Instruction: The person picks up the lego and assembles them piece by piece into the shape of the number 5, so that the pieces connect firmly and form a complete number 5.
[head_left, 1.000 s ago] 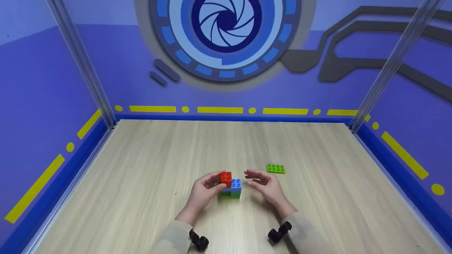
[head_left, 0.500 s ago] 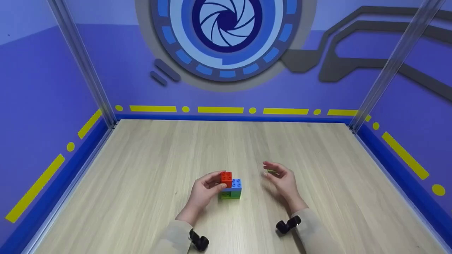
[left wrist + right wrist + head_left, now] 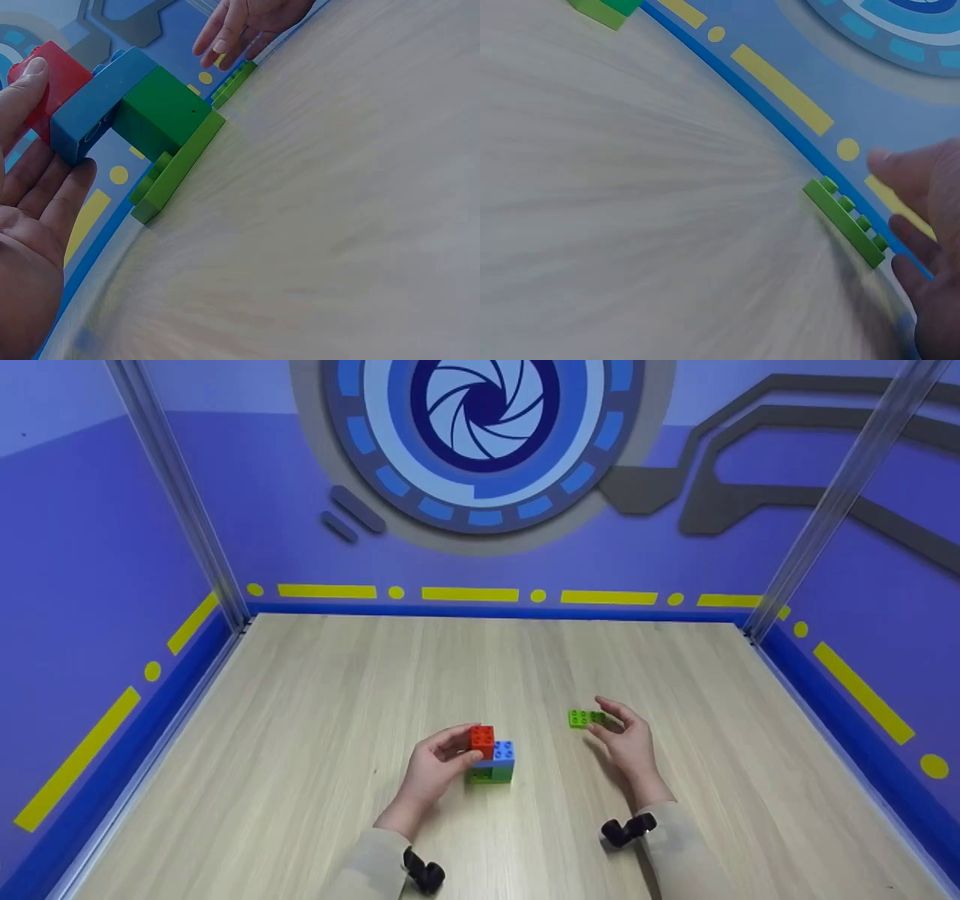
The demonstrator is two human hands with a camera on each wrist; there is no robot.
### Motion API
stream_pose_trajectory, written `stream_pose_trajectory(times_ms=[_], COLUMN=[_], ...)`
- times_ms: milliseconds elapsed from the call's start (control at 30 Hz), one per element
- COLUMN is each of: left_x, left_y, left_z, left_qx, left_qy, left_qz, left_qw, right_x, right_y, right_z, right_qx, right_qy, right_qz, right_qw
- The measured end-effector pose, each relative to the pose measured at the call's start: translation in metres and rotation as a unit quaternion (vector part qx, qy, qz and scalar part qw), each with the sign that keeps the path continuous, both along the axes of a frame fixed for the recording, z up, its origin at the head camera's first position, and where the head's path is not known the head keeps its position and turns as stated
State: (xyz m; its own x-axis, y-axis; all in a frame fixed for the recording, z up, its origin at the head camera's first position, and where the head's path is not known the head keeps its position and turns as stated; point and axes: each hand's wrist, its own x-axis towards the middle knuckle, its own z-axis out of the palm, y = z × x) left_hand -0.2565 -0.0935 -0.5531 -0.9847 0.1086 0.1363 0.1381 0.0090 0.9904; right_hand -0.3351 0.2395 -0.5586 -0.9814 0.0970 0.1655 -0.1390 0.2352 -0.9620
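My left hand (image 3: pixel 429 771) pinches a red toy brick (image 3: pixel 482 742) between thumb and fingers. That brick tops a small stack standing on the table. Under it lies a longer blue brick (image 3: pixel 105 105), then a dark green brick (image 3: pixel 166 109), with a light green plate brick (image 3: pixel 187 166) at the bottom. The blue brick overhangs the green one, leaving a gap below on the left. My right hand (image 3: pixel 631 744) hovers with fingers apart over the right end of a loose light green plate brick (image 3: pixel 844 223), holding nothing.
The pale wooden table (image 3: pixel 360 675) reaches back to a blue printed wall (image 3: pixel 480 562). Side walls with metal corner posts (image 3: pixel 187 495) rise left and right. The loose plate lies right of the stack and a little farther back.
My right hand has moved right and away from the stack, passing over the loose green plate to its right end. The left hand and the stack stay in place.
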Motion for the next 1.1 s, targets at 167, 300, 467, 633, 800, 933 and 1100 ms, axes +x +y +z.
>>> stream_pose_trajectory(times_ms=[167,300,467,633,800,933,1100], left_x=[-0.0012,-0.0007,-0.0009,-0.001,0.0004,0.001,0.0004], left_y=[-0.0003,-0.0003,-0.0005,-0.0003,0.001,0.0011,0.0007], left_z=[-0.0007,-0.0005,-0.0008,-0.0003,0.0018,0.0019,0.0007], left_qx=[0.001,0.0,-0.001,-0.001,-0.007,-0.01,-0.013], left_qy=[0.003,0.002,0.005,0.004,0.015,0.016,0.014], left_qz=[-0.001,-0.001,-0.002,0.0,0.003,0.005,0.005], left_qw=[1.0,1.0,1.0,1.0,0.9999,0.9998,0.9998], right_x=[-0.0027,-0.0044,-0.0043,-0.0032,-0.0016,-0.0012,-0.0014], right_y=[0.0054,0.0078,0.0087,0.0067,0.0044,0.004,0.004], right_z=[-0.0013,-0.0019,-0.0017,-0.0022,-0.0016,-0.0015,-0.0023], right_qx=[0.051,0.086,0.145,0.18,0.212,0.229,0.228], right_qy=[-0.026,-0.046,-0.058,-0.048,-0.041,-0.044,-0.038], right_qz=[-0.001,0.013,0.035,0.025,0.007,0.002,0.004], right_qw=[0.998,0.995,0.987,0.982,0.976,0.972,0.973])
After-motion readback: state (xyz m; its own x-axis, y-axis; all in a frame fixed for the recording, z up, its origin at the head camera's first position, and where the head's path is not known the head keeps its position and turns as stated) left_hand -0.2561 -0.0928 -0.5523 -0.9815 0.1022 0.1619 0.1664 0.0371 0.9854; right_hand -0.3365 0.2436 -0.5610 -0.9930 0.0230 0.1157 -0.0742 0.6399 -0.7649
